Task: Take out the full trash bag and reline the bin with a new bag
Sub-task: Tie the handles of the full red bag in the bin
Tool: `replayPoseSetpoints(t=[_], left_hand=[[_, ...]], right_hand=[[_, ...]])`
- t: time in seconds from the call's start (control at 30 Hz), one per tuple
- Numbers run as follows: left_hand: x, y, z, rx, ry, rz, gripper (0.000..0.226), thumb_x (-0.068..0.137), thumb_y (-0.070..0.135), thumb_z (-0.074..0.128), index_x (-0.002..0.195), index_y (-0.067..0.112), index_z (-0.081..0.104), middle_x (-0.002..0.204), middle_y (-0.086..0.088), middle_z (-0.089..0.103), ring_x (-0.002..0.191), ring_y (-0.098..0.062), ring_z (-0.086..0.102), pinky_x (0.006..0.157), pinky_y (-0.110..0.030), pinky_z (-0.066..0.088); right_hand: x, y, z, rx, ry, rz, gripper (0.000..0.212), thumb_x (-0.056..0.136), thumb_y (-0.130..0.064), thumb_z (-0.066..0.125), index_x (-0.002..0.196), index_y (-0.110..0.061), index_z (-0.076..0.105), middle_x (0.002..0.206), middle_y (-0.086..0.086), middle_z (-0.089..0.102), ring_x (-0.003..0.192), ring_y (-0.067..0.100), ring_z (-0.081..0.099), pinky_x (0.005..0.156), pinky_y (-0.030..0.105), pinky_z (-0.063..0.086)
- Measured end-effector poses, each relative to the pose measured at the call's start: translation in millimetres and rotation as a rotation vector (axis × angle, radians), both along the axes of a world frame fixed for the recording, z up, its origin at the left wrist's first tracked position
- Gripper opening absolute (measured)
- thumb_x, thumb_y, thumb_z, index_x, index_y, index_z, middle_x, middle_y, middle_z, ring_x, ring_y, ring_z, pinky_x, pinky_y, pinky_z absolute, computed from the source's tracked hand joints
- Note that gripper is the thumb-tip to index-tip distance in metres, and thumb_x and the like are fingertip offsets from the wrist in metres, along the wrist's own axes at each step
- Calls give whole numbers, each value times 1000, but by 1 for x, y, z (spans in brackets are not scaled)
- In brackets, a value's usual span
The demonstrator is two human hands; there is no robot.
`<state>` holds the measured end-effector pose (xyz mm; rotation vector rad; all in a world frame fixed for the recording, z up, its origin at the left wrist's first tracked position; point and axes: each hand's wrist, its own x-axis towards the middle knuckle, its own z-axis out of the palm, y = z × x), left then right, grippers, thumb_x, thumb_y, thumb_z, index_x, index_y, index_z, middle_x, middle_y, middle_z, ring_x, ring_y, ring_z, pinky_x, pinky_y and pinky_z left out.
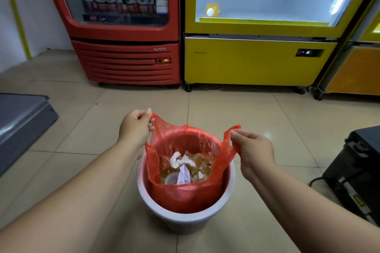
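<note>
A grey round bin stands on the tiled floor in front of me. Inside it sits a red plastic trash bag holding crumpled white paper and clear wrapping. My left hand pinches the bag's left handle, lifted above the rim. My right hand pinches the right handle, also raised above the rim. The bag's mouth is stretched open between both hands, while its body stays within the bin. No new bag is visible.
A red drinks cooler and a yellow display fridge stand against the far side. A grey slanted panel lies at the left. A black case with a cable sits at the right.
</note>
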<state>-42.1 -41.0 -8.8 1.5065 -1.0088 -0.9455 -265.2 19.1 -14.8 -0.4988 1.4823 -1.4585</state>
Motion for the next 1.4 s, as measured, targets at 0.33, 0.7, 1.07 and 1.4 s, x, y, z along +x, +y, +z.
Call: replayPoseSetpoints(t=[0.33, 0.7, 1.07, 1.4], left_hand=[[-3, 35, 14, -39, -242, -14, 29, 92, 31, 48, 73, 10, 54, 59, -2, 43, 61, -23, 42, 58, -32, 34], [25, 40, 3, -295, -500, -75, 21, 91, 21, 53, 73, 32, 54, 83, 14, 68, 76, -1, 58, 67, -22, 43], [-40, 33, 33, -450, 295, 39, 27, 98, 32, 32, 77, 28, 48, 43, 11, 38, 40, -5, 28, 41, -20, 27], [-27, 45, 5, -237, 116, -356, 28, 90, 32, 43, 81, 21, 67, 86, -22, 64, 65, 4, 58, 59, -7, 46]], right_hand=[[-28, -4, 63, -63, 149, 245, 10, 83, 6, 62, 92, 2, 66, 73, 13, 64, 59, 16, 58, 60, 21, 50], [-6, -15, 78, -212, 989, 339, 11, 83, -15, 67, 78, -25, 65, 75, -7, 64, 61, 5, 53, 55, 22, 40], [-19, -17, 99, -319, 969, 169, 7, 85, -10, 65, 86, -15, 69, 68, -7, 62, 62, 16, 62, 64, 30, 56], [-3, -16, 94, -145, 1078, 451, 8, 84, -10, 65, 84, -12, 73, 71, 1, 68, 74, 22, 69, 81, 42, 57]])
